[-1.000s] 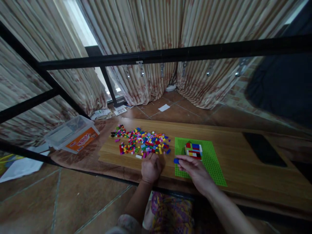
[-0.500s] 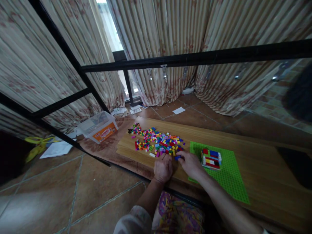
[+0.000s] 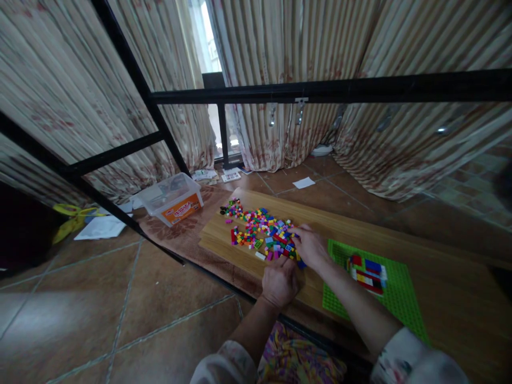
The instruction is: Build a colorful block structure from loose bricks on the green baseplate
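My right hand (image 3: 310,246) lies over the near right edge of the pile of bricks (image 3: 258,233), fingers bent down among the pieces. They hide their own tips, so I cannot tell whether they pinch one or only touch. A small blue brick (image 3: 301,264) shows just under the heel of that hand. I judge these bricks to be light, hard and smooth. They are stiff enough to squeeze without harm, but small and quick to skid or scatter, so the best hold is thumb and forefinger on two opposite side walls. Just nearer me, my left hand (image 3: 280,280) rests knuckles-up on the wooden board (image 3: 218,239), curled closed; whether it holds anything I cannot tell. To the right of my grip the green baseplate (image 3: 404,306) lies flat on the board, with a small stacked block of bricks (image 3: 367,272) on it. Far off to the left a clear plastic box (image 3: 172,198) sits on the floor.
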